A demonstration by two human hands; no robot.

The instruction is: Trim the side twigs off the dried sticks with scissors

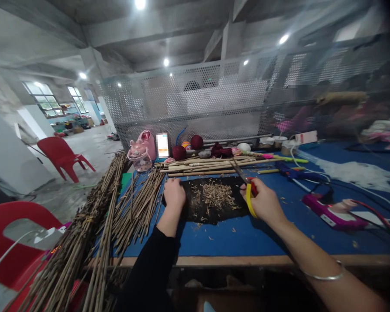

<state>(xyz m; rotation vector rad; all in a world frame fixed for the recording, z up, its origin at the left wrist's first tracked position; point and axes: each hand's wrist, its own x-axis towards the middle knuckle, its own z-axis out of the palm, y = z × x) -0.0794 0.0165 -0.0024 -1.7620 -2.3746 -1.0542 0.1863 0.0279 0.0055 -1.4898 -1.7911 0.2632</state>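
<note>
A dark cloth (195,212) lies on the blue tabletop (221,242), with a heap of short, pale plant pieces (217,195) on it. At the cloth's left edge, my left hand (174,195) is closed, its fingers curled at the edge. My right hand (266,201) is at the right edge of the cloth, wrapped round scissors (251,197) with yellow and red handles. Their blades point up and to the left, over the long sticks. Thin dry stalks (143,208) are spread to the left of my left hand.
A thick stalk bundle (94,208) runs along the left edge. Long pale sticks (208,165), yarn balls (196,142), a phone (163,145) and a pink bottle (141,151) stand or lie behind the cloth. A purple power strip (331,214) with cables is at the right.
</note>
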